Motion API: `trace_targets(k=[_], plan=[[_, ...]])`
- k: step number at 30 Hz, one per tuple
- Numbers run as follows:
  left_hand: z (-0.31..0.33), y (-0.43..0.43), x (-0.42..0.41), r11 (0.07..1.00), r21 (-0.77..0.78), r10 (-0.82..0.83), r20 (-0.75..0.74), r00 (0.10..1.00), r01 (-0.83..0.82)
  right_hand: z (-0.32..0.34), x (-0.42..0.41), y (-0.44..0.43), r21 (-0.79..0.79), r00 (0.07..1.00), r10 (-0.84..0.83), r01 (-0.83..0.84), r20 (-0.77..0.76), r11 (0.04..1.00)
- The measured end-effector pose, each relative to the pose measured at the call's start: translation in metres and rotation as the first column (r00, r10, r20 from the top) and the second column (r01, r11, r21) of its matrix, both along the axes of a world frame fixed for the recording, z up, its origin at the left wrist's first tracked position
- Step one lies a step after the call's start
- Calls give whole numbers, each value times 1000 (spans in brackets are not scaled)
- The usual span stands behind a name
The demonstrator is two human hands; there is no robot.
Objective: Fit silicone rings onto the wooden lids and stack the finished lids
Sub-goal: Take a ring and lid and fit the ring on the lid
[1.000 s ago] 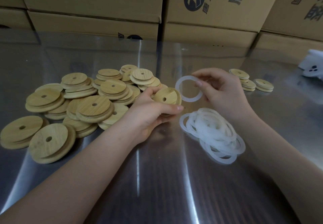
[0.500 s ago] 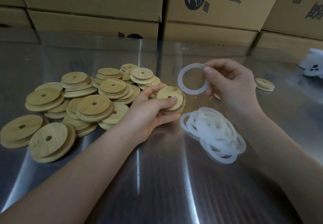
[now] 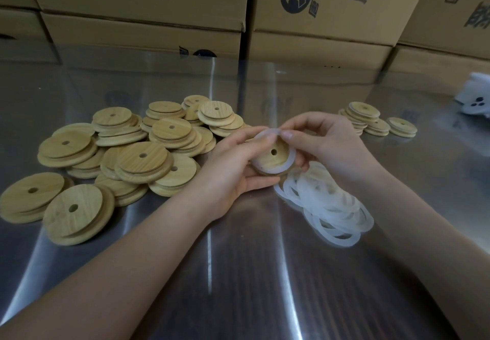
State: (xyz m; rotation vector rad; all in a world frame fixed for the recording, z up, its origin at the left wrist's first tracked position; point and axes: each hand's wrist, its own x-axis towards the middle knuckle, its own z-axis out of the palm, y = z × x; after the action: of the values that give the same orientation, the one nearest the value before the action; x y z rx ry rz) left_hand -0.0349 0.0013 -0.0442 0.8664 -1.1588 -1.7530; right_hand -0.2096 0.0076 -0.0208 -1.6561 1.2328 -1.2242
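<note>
My left hand (image 3: 233, 169) grips a round wooden lid (image 3: 273, 158) with a centre hole, held above the table. A translucent white silicone ring (image 3: 287, 163) lies around the lid's raised face. My right hand (image 3: 328, 146) pinches the ring's top edge against the lid. A loose pile of wooden lids (image 3: 127, 159) covers the table to the left. A heap of spare silicone rings (image 3: 328, 204) lies just below my right hand. Small stacks of lids (image 3: 371, 122) stand at the back right.
The steel table (image 3: 238, 273) is shiny and reflective. Cardboard boxes (image 3: 318, 21) wall off its far edge. A white object with dark holes (image 3: 476, 100) sits at the far right edge.
My right hand has brought the ring down and left from the air onto the lid. My left hand has tilted the lid's face up toward me.
</note>
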Motion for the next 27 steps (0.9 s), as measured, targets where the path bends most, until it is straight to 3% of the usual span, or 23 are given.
trace_targets(k=[16,27], plan=[[-8,-1,-3,989,-131,65,-21,998,-67,-1,3,-1,-42,995,-90,89,-43,995],[-7,5,-2,857,-492,245,132,960,-151,1,3,0,-45,995,-100,98,-32,994]])
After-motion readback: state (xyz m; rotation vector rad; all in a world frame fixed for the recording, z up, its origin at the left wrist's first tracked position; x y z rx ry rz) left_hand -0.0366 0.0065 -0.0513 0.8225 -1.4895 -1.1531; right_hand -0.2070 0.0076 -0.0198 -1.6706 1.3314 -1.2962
